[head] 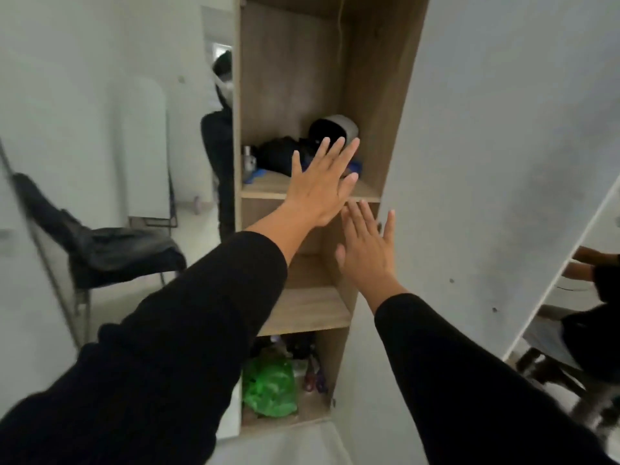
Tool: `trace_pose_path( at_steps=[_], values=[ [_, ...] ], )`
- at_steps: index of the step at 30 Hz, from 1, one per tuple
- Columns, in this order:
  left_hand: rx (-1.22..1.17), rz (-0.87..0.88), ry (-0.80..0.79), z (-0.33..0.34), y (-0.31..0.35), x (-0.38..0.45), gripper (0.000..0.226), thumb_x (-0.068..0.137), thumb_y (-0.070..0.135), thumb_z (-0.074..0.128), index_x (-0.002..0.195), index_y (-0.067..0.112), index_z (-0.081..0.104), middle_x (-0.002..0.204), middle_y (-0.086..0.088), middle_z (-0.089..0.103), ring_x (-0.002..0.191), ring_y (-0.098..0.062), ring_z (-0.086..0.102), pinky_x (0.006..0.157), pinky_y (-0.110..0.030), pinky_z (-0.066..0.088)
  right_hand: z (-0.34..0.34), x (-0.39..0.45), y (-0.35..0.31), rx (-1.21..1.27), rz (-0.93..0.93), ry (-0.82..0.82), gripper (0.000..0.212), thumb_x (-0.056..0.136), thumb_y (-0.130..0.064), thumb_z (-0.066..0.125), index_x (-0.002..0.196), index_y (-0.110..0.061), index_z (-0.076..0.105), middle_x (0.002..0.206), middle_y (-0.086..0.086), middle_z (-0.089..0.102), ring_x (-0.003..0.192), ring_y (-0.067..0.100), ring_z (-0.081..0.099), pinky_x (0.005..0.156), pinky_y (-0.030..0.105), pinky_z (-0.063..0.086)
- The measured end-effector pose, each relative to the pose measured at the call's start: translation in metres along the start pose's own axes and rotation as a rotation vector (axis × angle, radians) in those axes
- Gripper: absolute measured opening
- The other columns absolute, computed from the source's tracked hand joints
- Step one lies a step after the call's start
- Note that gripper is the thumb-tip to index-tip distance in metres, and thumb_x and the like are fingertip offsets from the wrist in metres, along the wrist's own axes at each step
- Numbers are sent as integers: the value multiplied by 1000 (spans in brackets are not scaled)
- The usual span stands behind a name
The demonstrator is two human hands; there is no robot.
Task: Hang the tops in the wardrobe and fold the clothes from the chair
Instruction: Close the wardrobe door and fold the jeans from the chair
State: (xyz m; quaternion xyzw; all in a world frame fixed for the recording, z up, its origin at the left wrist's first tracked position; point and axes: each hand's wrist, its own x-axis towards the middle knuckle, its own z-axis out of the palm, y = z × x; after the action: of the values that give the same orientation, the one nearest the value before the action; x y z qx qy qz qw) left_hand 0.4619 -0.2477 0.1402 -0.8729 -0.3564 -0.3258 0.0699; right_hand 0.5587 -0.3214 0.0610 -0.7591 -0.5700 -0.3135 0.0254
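Note:
A tall wooden wardrobe [372, 105] stands open straight ahead, with shelves inside. My left hand [320, 186] is stretched out flat in front of its upper shelf, fingers straight, holding nothing. Just below and to the right, my right hand [367, 250] is also flat and empty, near the edge of the white wardrobe door [486, 162]. Dark clothes [110, 246] lie draped over a chair [80, 297] at the left.
The upper shelf holds a black bundle [278, 156], a white and black helmet-like object [335, 129] and a small bottle [248, 161]. A green bag [268, 387] sits in the bottom compartment. A mirror [218, 129] left of the wardrobe reflects a person. Another person's arms [590, 263] show at the right.

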Motion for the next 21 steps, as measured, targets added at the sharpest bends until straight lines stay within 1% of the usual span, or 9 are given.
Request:
trace_pose_path(
  at_steps=[6, 10, 12, 15, 16, 18, 21],
  values=[
    [153, -254, -18, -82, -108, -110, 55, 101, 44, 17, 150, 33, -3, 160, 5, -2, 147, -15, -8, 114, -56, -4, -51, -13, -143, 235, -222, 85, 68, 97, -42, 30, 151, -14, 1, 160, 4, -6, 147, 20, -12, 109, 56, -15],
    [298, -457, -36, -147, -168, -207, 54, 101, 43, 15, 150, 32, -5, 160, 5, -4, 147, -16, -9, 115, -56, -3, -94, -45, -243, 395, -379, 140, 68, 97, -43, 33, 152, -15, 5, 160, 4, 0, 147, 20, -6, 109, 54, -14],
    [342, -576, -49, -177, -192, -262, 54, 101, 44, 14, 150, 33, -5, 160, 5, -3, 147, -15, -8, 114, -56, -2, -115, -68, -293, 448, -467, 134, 68, 97, -42, 33, 152, -14, 4, 160, 4, -1, 148, 20, -7, 110, 54, -15],
    [408, -772, -51, -218, -217, -349, 54, 100, 44, 15, 150, 33, -4, 160, 6, -1, 147, -15, -6, 114, -57, -1, -145, -110, -360, 524, -616, 131, 67, 96, -41, 33, 151, -13, 6, 160, 4, 1, 148, 20, -4, 112, 57, -10],
    [431, -842, -63, -231, -221, -379, 54, 100, 44, 15, 150, 33, -4, 160, 6, -1, 147, -15, -6, 114, -56, -2, -155, -126, -380, 551, -669, 132, 67, 96, -40, 33, 151, -12, 7, 160, 4, 2, 148, 20, -3, 112, 57, -11],
    [476, -977, -91, -256, -225, -436, 54, 100, 45, 13, 150, 32, -5, 160, 5, -2, 147, -15, -6, 114, -57, -1, -174, -155, -413, 586, -788, 113, 67, 97, -39, 30, 151, -12, 4, 160, 3, -1, 148, 20, -4, 111, 56, -13],
    [542, -1203, -87, -296, -218, -523, 55, 100, 45, 11, 150, 31, -6, 160, 4, -3, 147, -16, -7, 115, -56, 0, -206, -201, -460, 652, -969, 88, 66, 97, -39, 29, 151, -12, 2, 160, 2, -3, 148, 19, -7, 113, 56, -9]
  ],
)
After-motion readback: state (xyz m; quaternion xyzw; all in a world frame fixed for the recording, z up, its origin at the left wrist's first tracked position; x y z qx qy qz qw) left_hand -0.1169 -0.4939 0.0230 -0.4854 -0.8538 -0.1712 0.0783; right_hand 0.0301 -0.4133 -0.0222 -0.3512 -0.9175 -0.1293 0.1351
